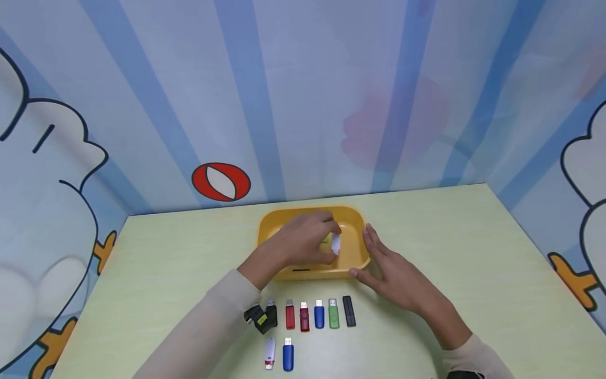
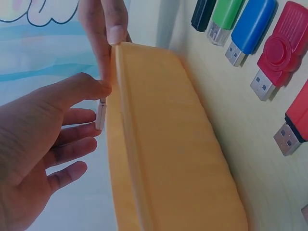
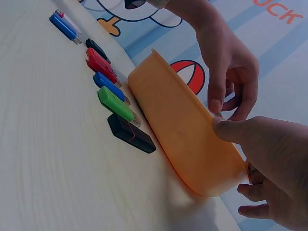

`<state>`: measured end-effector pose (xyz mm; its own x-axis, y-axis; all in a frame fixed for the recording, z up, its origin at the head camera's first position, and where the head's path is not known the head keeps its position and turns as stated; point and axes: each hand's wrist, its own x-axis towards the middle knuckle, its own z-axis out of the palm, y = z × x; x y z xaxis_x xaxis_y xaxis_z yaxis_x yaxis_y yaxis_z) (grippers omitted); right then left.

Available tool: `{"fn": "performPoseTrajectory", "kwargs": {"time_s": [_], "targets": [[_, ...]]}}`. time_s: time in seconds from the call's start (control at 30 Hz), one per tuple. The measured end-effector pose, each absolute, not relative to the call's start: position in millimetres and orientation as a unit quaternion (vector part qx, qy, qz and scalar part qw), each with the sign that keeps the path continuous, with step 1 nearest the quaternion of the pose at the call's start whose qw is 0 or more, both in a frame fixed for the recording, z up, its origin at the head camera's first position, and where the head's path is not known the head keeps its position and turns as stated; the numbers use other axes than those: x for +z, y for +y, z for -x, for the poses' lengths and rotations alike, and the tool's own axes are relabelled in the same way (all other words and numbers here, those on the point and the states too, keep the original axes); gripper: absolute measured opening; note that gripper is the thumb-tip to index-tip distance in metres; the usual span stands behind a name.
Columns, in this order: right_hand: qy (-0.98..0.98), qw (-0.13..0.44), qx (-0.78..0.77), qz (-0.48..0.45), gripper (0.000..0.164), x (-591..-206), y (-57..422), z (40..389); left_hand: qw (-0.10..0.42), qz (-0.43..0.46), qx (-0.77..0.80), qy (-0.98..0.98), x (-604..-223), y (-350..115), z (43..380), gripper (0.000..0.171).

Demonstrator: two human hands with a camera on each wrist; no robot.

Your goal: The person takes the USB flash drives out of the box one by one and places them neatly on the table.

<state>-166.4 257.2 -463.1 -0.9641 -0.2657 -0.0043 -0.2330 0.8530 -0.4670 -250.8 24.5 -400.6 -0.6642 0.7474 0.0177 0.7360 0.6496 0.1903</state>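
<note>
Over the yellow basket (image 1: 357, 221), my left hand (image 1: 305, 237) reaches in and pinches a white USB flash drive (image 1: 335, 243) between thumb and fingers. From the left wrist, that drive shows only as a thin pale edge. My right hand (image 1: 397, 276) touches the basket's near right corner, its thumb at the front rim and its fairly straight fingers along the right side. Inside the basket, a small green piece (image 1: 325, 239) and a dark piece (image 1: 300, 270) show past my left hand, which hides much of the rest.
In front of the basket lies a row of flash drives: black (image 1: 272, 314), red (image 1: 290, 315), dark red (image 1: 304, 317), blue (image 1: 319, 314), green (image 1: 333, 313) and black (image 1: 349, 311). Nearer lie a white-and-red one (image 1: 270, 353) and another blue one (image 1: 288, 355). A printed backdrop (image 1: 303, 105) stands behind the table.
</note>
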Motion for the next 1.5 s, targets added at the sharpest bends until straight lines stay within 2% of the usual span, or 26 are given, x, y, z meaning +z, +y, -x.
{"fn": "performPoseTrajectory", "kwargs": {"time_s": [0.83,1.27,1.5], "targets": [[0.958,0.027,-0.250,0.135,0.101,-465.7,258.1,169.3,-0.035,-0.431,0.082,0.898,-384.0,0.0,216.4,0.043],[0.963,0.025,-0.237,0.125,0.102,-465.5,253.8,168.4,-0.039,-0.425,0.082,0.901,-387.3,-14.0,200.5,0.041],[0.960,0.032,-0.246,0.130,0.102,-465.8,255.2,167.5,-0.021,-0.421,0.090,0.902,-386.4,-22.2,186.8,0.042]]}}
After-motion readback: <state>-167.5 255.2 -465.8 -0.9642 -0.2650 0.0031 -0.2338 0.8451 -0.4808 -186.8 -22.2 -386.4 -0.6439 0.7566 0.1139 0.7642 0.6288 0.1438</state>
